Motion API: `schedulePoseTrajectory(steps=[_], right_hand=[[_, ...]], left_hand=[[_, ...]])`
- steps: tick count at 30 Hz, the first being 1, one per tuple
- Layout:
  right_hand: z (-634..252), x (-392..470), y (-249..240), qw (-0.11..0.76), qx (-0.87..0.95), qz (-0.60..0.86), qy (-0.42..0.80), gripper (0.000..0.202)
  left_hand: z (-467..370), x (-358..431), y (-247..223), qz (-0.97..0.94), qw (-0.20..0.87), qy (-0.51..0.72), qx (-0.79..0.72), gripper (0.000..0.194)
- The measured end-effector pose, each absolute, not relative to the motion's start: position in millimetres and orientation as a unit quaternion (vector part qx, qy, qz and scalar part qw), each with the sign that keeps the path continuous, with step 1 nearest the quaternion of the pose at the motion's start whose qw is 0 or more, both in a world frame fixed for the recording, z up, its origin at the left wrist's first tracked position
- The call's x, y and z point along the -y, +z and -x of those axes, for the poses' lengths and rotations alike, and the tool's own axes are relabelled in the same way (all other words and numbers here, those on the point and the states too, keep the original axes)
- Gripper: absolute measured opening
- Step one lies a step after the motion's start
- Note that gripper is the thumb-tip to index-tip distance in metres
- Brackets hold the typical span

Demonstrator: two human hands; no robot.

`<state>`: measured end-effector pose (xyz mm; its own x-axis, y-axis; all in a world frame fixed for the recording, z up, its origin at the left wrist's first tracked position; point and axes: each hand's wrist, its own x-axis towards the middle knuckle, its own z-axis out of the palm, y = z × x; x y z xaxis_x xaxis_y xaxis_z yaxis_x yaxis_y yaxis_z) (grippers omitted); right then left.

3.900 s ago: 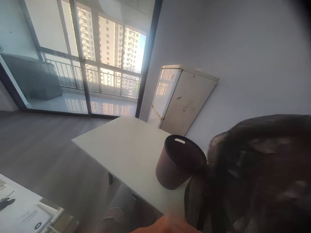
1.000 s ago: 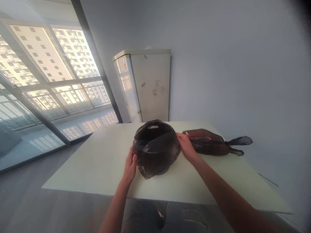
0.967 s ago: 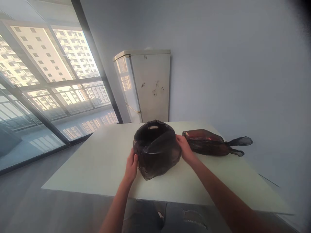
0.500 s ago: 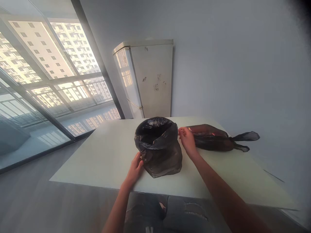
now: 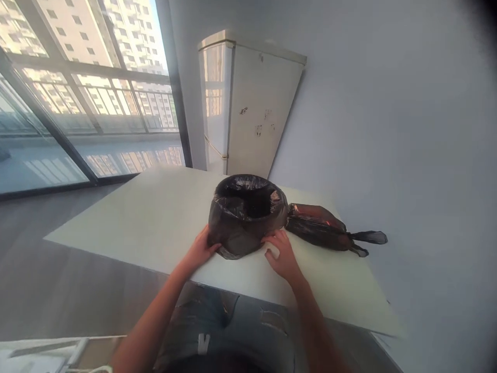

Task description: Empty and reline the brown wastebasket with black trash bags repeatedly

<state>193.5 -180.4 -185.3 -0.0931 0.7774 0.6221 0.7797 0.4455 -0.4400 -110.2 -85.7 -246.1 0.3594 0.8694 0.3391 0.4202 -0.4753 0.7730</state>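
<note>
A black plastic bag (image 5: 243, 235) stands on the white table (image 5: 155, 217) with its wide mouth open upward; its inside is dark. My left hand (image 5: 200, 249) rests against the bag's lower left side, its thumb and fingers spread on the plastic. At the lower right side, my right hand (image 5: 282, 255) touches the bag with its fingertips, the thumb and fingers curved apart. Just right of the open bag lies a second dark bag (image 5: 318, 228), its tied end with two loops pointing right and something reddish showing through.
Behind the table stands a white fridge (image 5: 256, 114) against the grey wall. Glass doors (image 5: 116, 119) are at the left. The table's front edge runs close to my legs, and a white frame (image 5: 46, 349) shows at the lower left.
My right hand has moved from beside the second bag to the lower right side of the open bag. The open bag's mouth is wider and rounder. The view has shifted and tilted.
</note>
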Motion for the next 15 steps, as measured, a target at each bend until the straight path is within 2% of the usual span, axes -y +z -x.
schedulePoseTrajectory(steps=[4,7,9,11,13,14,15], right_hand=[[-204.0,177.6,-121.4,0.536,0.636,0.537,-0.142,0.018],[-187.3,159.9,-49.0,0.495,0.703,0.5,-0.103,0.02],[-167.0,131.8,-9.4,0.349,0.79,0.504,-0.024,0.019],[-144.0,93.9,12.4,0.143,0.835,0.527,0.067,0.012],[-122.5,55.1,13.7,-0.059,0.804,0.552,0.216,0.016],[-113.5,38.4,7.8,-0.116,0.759,0.573,0.287,0.016],[-106.2,24.8,-1.3,-0.132,0.734,0.583,0.322,0.015]], left_hand=[[111.1,88.1,-244.3,-0.773,0.314,0.382,-0.397,0.053],[111.6,92.5,-240.5,-0.778,0.325,0.384,-0.377,0.06],[111.1,95.0,-237.9,-0.781,0.32,0.389,-0.369,0.063],[110.2,96.0,-235.9,-0.784,0.313,0.394,-0.364,0.065],[109.4,95.5,-235.1,-0.785,0.306,0.397,-0.364,0.069],[109.1,94.8,-235.5,-0.785,0.305,0.397,-0.364,0.07],[109.1,93.9,-236.3,-0.785,0.304,0.399,-0.363,0.071]])
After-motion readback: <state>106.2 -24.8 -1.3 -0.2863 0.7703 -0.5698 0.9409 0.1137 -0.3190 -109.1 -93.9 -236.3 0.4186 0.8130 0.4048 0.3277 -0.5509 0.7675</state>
